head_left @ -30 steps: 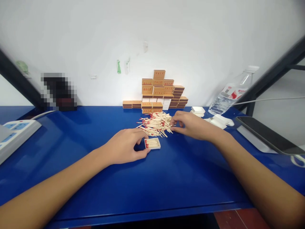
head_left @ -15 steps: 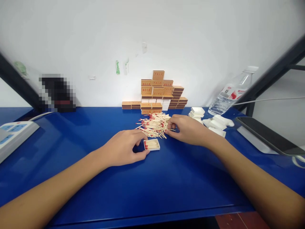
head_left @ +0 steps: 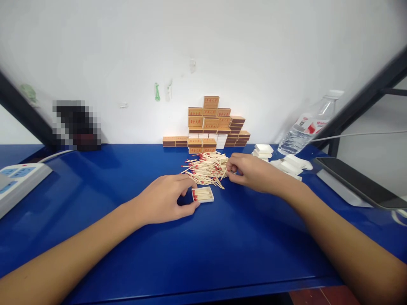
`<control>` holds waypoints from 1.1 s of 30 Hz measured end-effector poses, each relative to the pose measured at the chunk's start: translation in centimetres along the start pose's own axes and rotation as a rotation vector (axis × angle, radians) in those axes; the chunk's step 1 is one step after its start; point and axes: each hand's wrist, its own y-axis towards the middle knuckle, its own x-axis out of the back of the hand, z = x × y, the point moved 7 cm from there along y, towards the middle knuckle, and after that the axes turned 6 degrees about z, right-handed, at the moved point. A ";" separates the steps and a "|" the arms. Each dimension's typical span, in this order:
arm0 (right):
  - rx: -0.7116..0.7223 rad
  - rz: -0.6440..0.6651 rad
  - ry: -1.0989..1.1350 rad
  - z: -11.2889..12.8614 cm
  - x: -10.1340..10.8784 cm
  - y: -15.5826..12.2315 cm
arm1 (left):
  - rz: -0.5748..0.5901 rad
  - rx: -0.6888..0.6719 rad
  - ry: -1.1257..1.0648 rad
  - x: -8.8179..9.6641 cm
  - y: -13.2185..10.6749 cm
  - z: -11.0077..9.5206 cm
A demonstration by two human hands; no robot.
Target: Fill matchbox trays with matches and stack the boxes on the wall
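A small white matchbox tray with several red-tipped matches in it lies on the blue table. My left hand rests beside it, thumb and forefinger closed on its left end. Just behind lies a loose pile of matches. My right hand is at the pile's right edge, fingers pinched on a match or two.
Stacked orange matchboxes stand against the white wall. White empty trays and a tilted water bottle are at the right, with a dark phone on a stand. A power strip lies at far left.
My right hand shifted a little along the pile's right edge while pinching matches. The left hand has stayed on the tray.
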 end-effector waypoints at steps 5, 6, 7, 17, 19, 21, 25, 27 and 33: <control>0.054 -0.220 0.019 -0.4 2.0 -0.2 | 0.003 0.000 0.001 -0.1 0.0 0.0; 0.070 -0.267 0.040 -0.2 2.5 -0.3 | 0.002 0.000 0.001 -0.1 0.0 0.0; 0.084 -0.305 0.075 0.1 2.9 -0.4 | 0.002 -0.001 0.000 -0.1 0.1 0.0; 0.315 -0.039 0.298 6.8 0.1 -0.9 | 0.008 0.009 -0.008 0.0 0.0 -0.1; 0.329 -0.007 0.288 7.4 -0.5 -0.9 | 0.012 0.014 -0.003 -0.1 0.0 -0.1; 0.322 0.022 0.278 7.8 -0.9 -0.9 | 0.015 0.017 0.002 -0.1 0.0 0.0; 0.295 0.067 0.238 7.9 -1.1 -1.0 | 0.014 0.011 0.009 -0.2 0.1 0.0; 0.287 0.075 0.237 7.9 -1.0 -1.1 | 0.016 0.012 0.010 -0.2 0.1 0.0; 0.288 0.094 0.252 7.8 -0.9 -1.1 | 0.022 0.018 0.015 -0.2 0.0 0.0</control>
